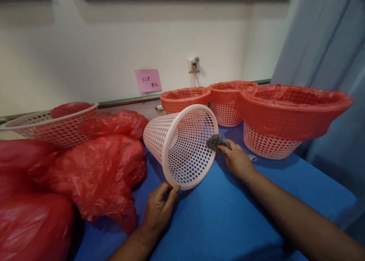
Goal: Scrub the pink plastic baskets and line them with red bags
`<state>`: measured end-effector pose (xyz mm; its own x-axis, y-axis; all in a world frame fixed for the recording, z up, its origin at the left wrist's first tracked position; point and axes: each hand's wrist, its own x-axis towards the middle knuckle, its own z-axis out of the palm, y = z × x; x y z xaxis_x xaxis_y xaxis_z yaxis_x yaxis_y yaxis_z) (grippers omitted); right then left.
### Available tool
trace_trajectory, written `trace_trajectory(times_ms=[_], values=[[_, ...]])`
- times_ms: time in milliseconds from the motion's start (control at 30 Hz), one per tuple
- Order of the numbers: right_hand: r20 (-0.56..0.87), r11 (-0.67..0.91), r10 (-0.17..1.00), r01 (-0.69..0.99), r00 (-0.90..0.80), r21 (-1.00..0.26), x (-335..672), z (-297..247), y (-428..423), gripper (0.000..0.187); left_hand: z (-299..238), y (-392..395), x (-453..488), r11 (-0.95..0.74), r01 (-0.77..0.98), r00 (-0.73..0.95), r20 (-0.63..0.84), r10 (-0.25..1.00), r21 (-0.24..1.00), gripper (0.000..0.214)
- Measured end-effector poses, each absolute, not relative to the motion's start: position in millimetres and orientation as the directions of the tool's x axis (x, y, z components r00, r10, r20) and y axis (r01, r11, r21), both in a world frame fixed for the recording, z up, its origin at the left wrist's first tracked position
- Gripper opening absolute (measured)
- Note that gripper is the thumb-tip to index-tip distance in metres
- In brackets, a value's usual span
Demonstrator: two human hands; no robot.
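A white perforated plastic basket [159, 135] lies tilted on its side on the blue tabletop [216, 211], its round mouth facing me. My left hand [161, 208] grips the lower rim, thumb on the near side and fingers curled behind. In my right hand [238, 158] is a crumpled grey cloth [218, 143], pinched between thumb and fingers. The cloth touches the right side of the basket's rim. No bag lines this basket, and bare holes show all round its inside.
Red-lined baskets stand at the back: one behind mine [185, 97], another beside it [228, 109], and a large one [273, 139] at right. Red plastic bags [99, 170] pile up at left before a wide white basket [57, 126]. A blue curtain [327, 56] hangs at right.
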<state>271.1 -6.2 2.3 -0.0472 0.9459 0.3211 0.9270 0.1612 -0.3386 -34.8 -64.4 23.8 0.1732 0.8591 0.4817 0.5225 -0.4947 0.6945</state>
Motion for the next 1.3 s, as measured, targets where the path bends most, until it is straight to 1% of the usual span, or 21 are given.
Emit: trace_trajectory(times_ms=[33,100,167,233,300,367,400,467,567,633,700,767,867,933,967,1000,1067,1133,1200,1233,1300], values=[[0.317,0.141,0.948,0.929,-0.027,-0.342,272.2,2.9,-6.1,0.062,24.4,-64.5,-34.6,-0.492,0.518,0.171,0.479,0.861,0.699,0.036],[0.287,0.187,0.954,0.917,-0.083,-0.353,268.1,1.7,-10.8,0.062,23.3,-64.3,-33.3,-0.479,0.506,0.170,0.462,0.871,0.717,0.035],[0.245,0.327,0.938,0.863,-0.246,-0.384,258.2,-1.4,-19.8,0.064,19.7,-63.6,-31.2,-0.464,0.500,0.181,0.436,0.881,0.731,0.031],[0.225,0.466,0.885,0.771,-0.407,-0.434,247.6,-4.4,-29.2,0.070,14.7,-62.2,-28.6,-0.448,0.494,0.224,0.388,0.894,0.746,0.025],[0.216,0.542,0.834,0.681,-0.508,-0.492,240.8,-6.0,-35.1,0.073,10.1,-60.5,-26.1,-0.426,0.487,0.294,0.316,0.902,0.763,0.024],[0.202,0.565,0.809,0.636,-0.552,-0.526,239.3,-6.2,-35.5,0.074,7.9,-59.4,-24.9,-0.414,0.488,0.352,0.261,0.899,0.769,0.026],[0.193,0.560,0.812,0.644,-0.550,-0.521,240.4,-5.8,-33.6,0.074,8.0,-59.4,-25.1,-0.423,0.490,0.360,0.265,0.894,0.762,0.029],[0.189,0.512,0.854,0.719,-0.484,-0.471,245.1,-4.4,-26.4,0.071,11.3,-60.5,-27.5,-0.468,0.492,0.321,0.346,0.882,0.735,0.031],[0.238,0.329,0.937,0.870,-0.254,-0.367,253.4,-1.6,-13.9,0.062,19.8,-63.7,-33.6,-0.526,0.494,0.185,0.508,0.842,0.692,0.029],[0.262,0.226,0.955,0.911,-0.138,-0.344,254.9,-0.1,-10.4,0.058,23.9,-64.9,-36.1,-0.529,0.493,0.117,0.550,0.827,0.691,0.032],[0.246,0.222,0.959,0.911,-0.140,-0.348,251.0,0.3,-13.7,0.058,24.1,-64.4,-35.1,-0.515,0.485,0.109,0.535,0.838,0.707,0.032],[0.215,0.328,0.941,0.862,-0.262,-0.387,243.0,-0.5,-22.9,0.063,20.2,-62.6,-31.0,-0.486,0.471,0.175,0.463,0.869,0.736,0.026],[0.214,0.514,0.853,0.696,-0.476,-0.501,231.0,-2.9,-38.1,0.071,11.2,-59.2,-24.2,-0.432,0.457,0.330,0.303,0.894,0.777,0.023],[0.221,0.565,0.808,0.613,-0.545,-0.552,228.4,-4.7,-41.8,0.072,7.4,-58.1,-23.1,-0.421,0.463,0.387,0.250,0.888,0.780,0.027],[0.220,0.567,0.806,0.610,-0.550,-0.553,229.5,-5.2,-40.5,0.073,7.2,-58.3,-24.0,-0.432,0.472,0.393,0.256,0.883,0.769,0.030],[0.221,0.556,0.819,0.639,-0.529,-0.531,232.3,-5.3,-37.2,0.072,8.3,-58.9,-25.6,-0.452,0.484,0.378,0.287,0.880,0.749,0.031],[0.240,0.480,0.877,0.747,-0.416,-0.459,242.2,-3.4,-25.9,0.067,13.7,-61.5,-30.4,-0.504,0.515,0.316,0.393,0.863,0.693,0.030],[0.285,0.344,0.927,0.854,-0.243,-0.391,254.6,0.9,-12.7,0.061,21.2,-64.8,-34.8,-0.547,0.536,0.249,0.499,0.830,0.643,0.030],[0.325,0.217,0.941,0.907,-0.097,-0.359,264.0,5.4,-3.5,0.058,27.2,-67.3,-37.0,-0.566,0.535,0.214,0.547,0.809,0.627,0.031],[0.326,0.193,0.943,0.913,-0.071,-0.358,265.9,6.7,-1.9,0.058,28.7,-67.9,-37.0,-0.567,0.528,0.204,0.554,0.807,0.632,0.033],[0.293,0.222,0.949,0.903,-0.113,-0.368,262.8,6.5,-5.6,0.059,28.2,-67.7,-35.2,-0.556,0.512,0.203,0.537,0.819,0.655,0.032]])
